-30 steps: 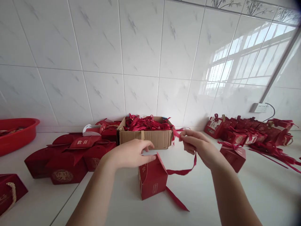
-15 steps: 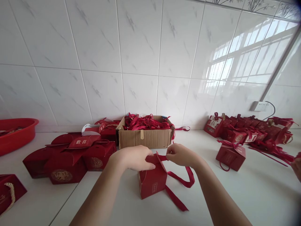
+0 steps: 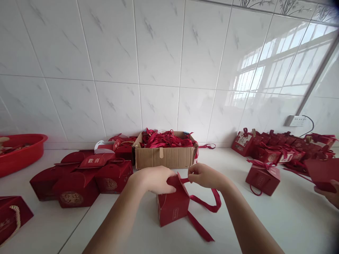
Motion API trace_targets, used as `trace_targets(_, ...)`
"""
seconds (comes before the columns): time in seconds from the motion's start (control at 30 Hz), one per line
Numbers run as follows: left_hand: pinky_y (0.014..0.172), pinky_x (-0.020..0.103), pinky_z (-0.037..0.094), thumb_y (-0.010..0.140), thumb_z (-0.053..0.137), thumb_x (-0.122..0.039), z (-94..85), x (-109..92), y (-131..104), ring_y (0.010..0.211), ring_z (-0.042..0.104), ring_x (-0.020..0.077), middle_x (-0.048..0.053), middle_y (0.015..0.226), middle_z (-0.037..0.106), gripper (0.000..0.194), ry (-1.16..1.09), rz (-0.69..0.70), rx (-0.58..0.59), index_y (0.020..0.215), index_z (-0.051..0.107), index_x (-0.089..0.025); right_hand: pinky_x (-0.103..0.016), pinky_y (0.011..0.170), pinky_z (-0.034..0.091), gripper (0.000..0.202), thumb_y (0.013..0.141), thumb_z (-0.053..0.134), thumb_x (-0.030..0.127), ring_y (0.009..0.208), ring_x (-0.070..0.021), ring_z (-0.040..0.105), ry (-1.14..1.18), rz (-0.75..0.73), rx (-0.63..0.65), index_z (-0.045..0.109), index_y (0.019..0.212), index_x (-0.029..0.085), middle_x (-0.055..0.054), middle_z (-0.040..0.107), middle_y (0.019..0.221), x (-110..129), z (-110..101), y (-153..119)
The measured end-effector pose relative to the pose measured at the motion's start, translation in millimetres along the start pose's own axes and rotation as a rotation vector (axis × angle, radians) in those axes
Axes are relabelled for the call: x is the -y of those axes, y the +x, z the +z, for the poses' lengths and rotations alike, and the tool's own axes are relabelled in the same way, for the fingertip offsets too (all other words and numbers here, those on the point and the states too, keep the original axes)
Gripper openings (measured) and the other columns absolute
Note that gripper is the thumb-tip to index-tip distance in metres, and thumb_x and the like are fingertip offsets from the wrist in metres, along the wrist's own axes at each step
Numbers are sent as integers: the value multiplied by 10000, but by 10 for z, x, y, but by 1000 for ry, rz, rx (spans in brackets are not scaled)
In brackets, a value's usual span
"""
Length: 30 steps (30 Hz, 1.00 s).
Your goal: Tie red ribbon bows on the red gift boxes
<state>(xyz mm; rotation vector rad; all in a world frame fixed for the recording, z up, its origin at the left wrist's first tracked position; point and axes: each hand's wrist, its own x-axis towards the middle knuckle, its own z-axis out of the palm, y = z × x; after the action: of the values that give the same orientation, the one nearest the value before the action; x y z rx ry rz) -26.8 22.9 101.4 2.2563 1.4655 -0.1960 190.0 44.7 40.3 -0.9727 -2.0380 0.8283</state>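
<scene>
Box (image 3: 174,206) sitting low between my hands: left hand (image 3: 156,179) curling over top, grip unclear; right hand (image 3: 203,174) pinching ribbon (image 3: 218,202).

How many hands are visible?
3: left hand at the central red box, right hand pinching ribbon, another person's hand at the right edge. The tub's pale shape may be another.

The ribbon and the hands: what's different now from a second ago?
The right hand has moved left, bringing the ribbon it still holds to the top of the box. Another person's hand has come in at far right, holding a red item. The left hand remains at the box's top; box and carton stayed put.
</scene>
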Motion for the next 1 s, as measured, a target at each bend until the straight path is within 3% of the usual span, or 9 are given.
trace_targets(0.1, 533, 277, 418, 720, 527, -412, 11, -9, 36, 768, 648, 245, 22, 945, 692, 309, 12, -19, -1, 985, 636, -296, -186, 343, 310, 150, 687, 597, 292, 421, -70, 546, -3, -15, -57, 612, 537, 295, 28, 597, 481, -39, -34, 4)
trace_targets(0.3, 561, 279, 424, 728, 516, -371, 45, -10, 87, 803, 650, 241, 9, 1018, 680, 307, 0, 22, -20, 1016, 614, -329, -170, 327, 346, 228, 717, 613, 417, 352, -45, 496, -68, -249, -203, 598, 521, 301, 58, 530, 415, -108, -21, 53)
trace_targets(0.4, 537, 274, 400, 734, 499, -350, 60, -29, 99, 805, 648, 245, 19, 1035, 675, 281, 25, 35, -45, 989, 606, -304, -176, 355, 379, 243, 725, 615, 436, 345, -42, 484, -96, -258, -211, 595, 521, 305, 61, 519, 408, -146, -8, 72)
trace_targets(0.6, 513, 271, 389, 750, 473, -325, 63, -51, 108, 757, 643, 230, 18, 967, 678, 197, 30, 57, -53, 901, 592, -281, -224, 388, 354, 159, 687, 620, 356, 405, -63, 506, -73, 4, 30, 605, 536, 309, 39, 551, 456, -130, -24, 54)
trace_targets(0.7, 507, 271, 388, 759, 469, -337, 74, -52, 116, 747, 640, 228, 19, 970, 673, 212, 41, 62, -59, 926, 590, -286, -248, 394, 306, 160, 685, 592, 324, 427, -72, 487, -69, 116, 60, 577, 530, 288, 30, 533, 475, -46, -8, 47)
trace_targets(0.87, 511, 271, 394, 765, 469, -343, 91, -69, 127, 756, 634, 229, 31, 978, 667, 223, 46, 61, -75, 935, 596, -276, -268, 409, 185, 269, 681, 530, 234, 412, -68, 284, -135, 291, 118, 362, 473, 202, 50, 333, 470, 93, 15, 85)
trace_targets(1.0, 513, 270, 403, 780, 454, -337, 83, -79, 126, 751, 633, 226, 24, 962, 669, 232, 35, 68, -65, 949, 607, -293, -262, 426, 143, 260, 673, 455, 189, 471, -78, 176, -130, 306, 151, 239, 529, 193, 55, 222, 524, 127, -10, 96)
